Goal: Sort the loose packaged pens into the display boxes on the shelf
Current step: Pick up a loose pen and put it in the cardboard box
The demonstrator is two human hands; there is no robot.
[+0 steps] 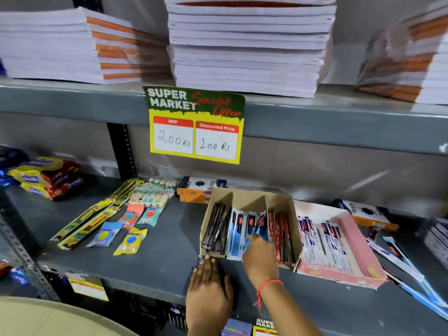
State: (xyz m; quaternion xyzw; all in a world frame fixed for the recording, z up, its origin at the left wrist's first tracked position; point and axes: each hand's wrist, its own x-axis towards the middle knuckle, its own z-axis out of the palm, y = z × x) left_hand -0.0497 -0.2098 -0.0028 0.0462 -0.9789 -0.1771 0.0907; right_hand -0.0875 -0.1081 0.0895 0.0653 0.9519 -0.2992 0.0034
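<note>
A brown cardboard display box (281, 200) with three compartments stands on the grey shelf (155, 265). Black pens (217, 230) fill its left slot, blue packaged pens (238, 232) the middle, red pens (282, 235) the right. My right hand (259, 257) reaches into the middle slot with its fingers closed on the blue packaged pens. My left hand (208, 284) lies flat, fingers together, its fingertips touching the box's front left corner. A pink display box (339, 275) with white and blue packaged pens stands to the right. Loose blue packaged pens (400, 260) lie at the far right.
Yellow strip packs (92, 219) and small sharpener packets (131, 241) lie left of the box. Orange and white boxes (196, 190) sit behind it, another (368, 214) at the back right. A price sign (195, 127) hangs from the upper shelf, which holds notebook stacks (247, 44).
</note>
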